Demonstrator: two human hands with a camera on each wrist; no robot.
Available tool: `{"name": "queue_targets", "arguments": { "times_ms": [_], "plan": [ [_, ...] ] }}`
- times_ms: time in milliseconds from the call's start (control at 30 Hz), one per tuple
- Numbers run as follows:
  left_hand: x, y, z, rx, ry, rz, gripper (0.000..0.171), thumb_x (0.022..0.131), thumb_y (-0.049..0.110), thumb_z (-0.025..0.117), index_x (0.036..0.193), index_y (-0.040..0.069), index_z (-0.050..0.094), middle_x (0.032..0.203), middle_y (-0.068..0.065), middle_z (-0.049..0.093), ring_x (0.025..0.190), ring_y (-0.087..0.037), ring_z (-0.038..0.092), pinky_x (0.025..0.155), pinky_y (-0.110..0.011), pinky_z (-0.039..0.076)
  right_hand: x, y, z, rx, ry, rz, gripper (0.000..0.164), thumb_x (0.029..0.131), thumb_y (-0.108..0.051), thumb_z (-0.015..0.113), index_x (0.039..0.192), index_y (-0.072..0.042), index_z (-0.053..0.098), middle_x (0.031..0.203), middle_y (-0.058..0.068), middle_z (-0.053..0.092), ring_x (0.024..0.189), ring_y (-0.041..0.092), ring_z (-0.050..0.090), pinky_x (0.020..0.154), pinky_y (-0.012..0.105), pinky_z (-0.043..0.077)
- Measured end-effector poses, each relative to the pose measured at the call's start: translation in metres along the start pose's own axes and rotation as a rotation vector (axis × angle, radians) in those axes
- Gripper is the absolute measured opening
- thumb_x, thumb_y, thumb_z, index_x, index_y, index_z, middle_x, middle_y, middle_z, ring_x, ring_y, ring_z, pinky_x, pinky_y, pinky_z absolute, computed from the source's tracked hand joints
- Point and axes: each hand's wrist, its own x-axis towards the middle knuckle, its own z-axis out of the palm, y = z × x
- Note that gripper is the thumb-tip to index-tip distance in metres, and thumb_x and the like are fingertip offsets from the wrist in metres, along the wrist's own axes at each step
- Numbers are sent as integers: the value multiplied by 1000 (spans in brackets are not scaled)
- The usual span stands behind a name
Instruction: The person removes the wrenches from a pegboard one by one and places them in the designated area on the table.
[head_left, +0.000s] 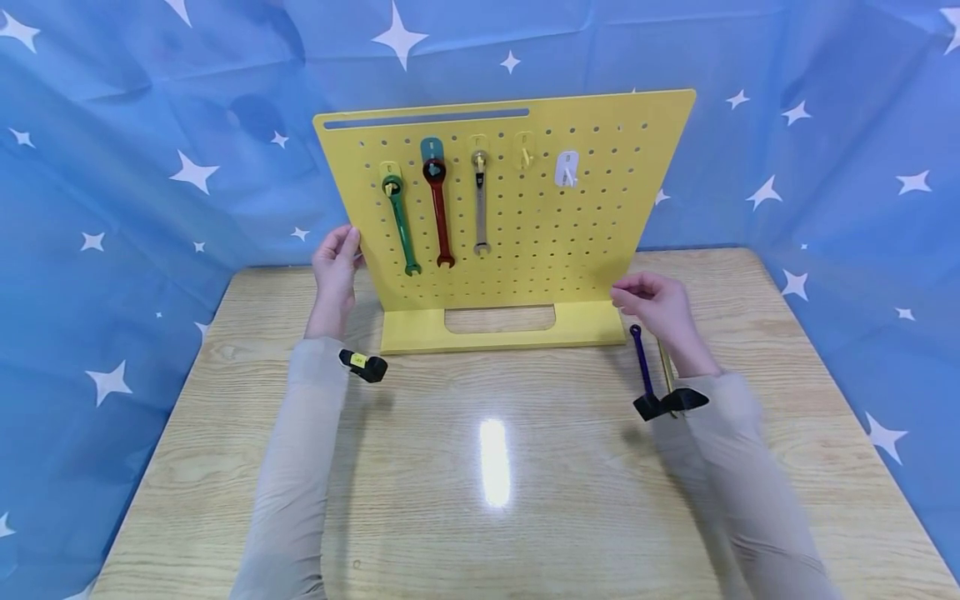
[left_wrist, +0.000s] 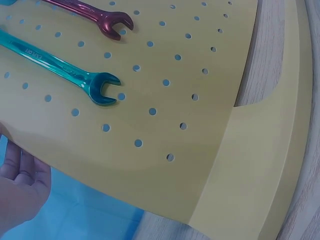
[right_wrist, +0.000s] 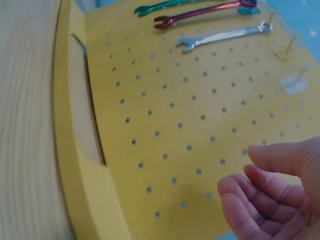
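Note:
A yellow pegboard stands upright on its flat base on the table. My left hand grips its left edge, with the thumb in front and the fingers partly hidden behind. By the lower right edge is my right hand, its fingers loosely bent and the thumb apart from them, holding nothing. A green wrench, a red wrench and a silver wrench hang from hooks on the board. To their right are a bare yellow hook and a bare white hook.
A dark purple wrench and a gold-coloured wrench lie on the wooden table, partly covered by the right wrist camera and arm. Behind the board hangs a blue cloth with white stars.

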Motion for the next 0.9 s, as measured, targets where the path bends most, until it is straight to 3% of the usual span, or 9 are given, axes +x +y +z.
{"name": "queue_targets", "arguments": {
  "times_ms": [300,600,767,900],
  "plan": [
    [1,-1,-1,-2,12,-18,7,91,15,62,86,14,67,81,2,65,76,-11,59,70,-25,45,14,-30,29,40,4,-42,25,88,-11,66,103,8,61,80,-8,64,73,4,60,67,19,52],
    [2,-1,-2,14,16,-21,7,90,17,62,87,14,67,83,1,65,77,-11,60,71,-26,45,27,-51,52,100,-44,-93,33,88,-9,66,114,10,59,90,-8,65,78,3,58,69,15,48],
    [4,-1,-2,25,7,-16,6,91,18,62,88,14,67,84,2,65,78,-11,60,71,-24,46,31,-61,67,130,-66,-113,36,88,-8,66,118,8,58,107,14,65,84,3,59,74,16,49],
    [5,-1,-2,9,-4,-13,6,90,17,62,87,14,66,83,2,64,76,-11,60,70,-24,47,37,-68,79,142,-71,-141,35,87,-7,66,118,7,58,114,22,62,88,5,59,79,18,49]
  ]
}}
